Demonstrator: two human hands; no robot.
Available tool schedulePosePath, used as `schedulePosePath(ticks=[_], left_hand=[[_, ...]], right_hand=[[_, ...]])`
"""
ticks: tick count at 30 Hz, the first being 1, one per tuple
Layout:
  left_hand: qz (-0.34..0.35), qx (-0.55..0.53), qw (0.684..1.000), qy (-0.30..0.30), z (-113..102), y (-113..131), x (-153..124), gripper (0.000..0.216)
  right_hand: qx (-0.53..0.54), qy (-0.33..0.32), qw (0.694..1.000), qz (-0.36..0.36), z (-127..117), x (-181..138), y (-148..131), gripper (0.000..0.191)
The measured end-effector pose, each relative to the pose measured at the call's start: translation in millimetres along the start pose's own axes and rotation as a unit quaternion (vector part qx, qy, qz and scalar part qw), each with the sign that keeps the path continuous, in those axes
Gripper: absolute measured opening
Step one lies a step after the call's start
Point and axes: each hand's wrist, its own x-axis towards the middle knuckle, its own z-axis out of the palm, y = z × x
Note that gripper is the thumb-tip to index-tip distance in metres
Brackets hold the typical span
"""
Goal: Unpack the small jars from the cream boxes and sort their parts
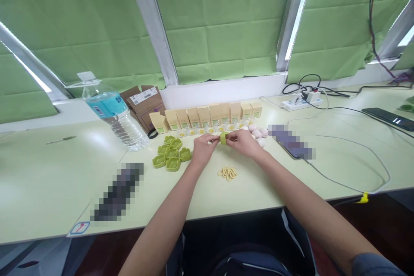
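Between my two hands, just above the table, is a small green cup-like piece (223,138). My left hand (204,145) pinches its left side, and my right hand (243,142) grips its right side. Left of my left hand lies a cluster of similar green square cups (172,153). A small pile of pale yellow rings (227,174) rests on the table in front of me, below the hands. Several whitish-pink rounded pieces (258,133) sit beside my right hand, which partly hides them.
Behind the hands stands a row of beige cartons (204,116) with small clear pieces before them. A large water bottle (119,120) and a cardboard box (144,105) stand left. Phones (293,142), a power strip (302,102) and cables lie right. A blurred dark object (118,192) lies front left.
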Motion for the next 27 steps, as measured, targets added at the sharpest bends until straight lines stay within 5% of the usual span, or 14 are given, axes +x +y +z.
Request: schedulePosePath(ticks=[17,27], left_hand=[[-0.071,-0.046,0.996,0.021,1.9,7.1,0.5,0.017],[-0.021,-0.003,1.000,0.002,-0.8,6.8,-1.4,0.012]], right_hand=[[0.001,0.052,0.999,-0.008,-4.8,-0.8,-10.9,0.020],[0.013,0.026,1.000,0.004,-2.8,-0.3,-5.3,0.022]])
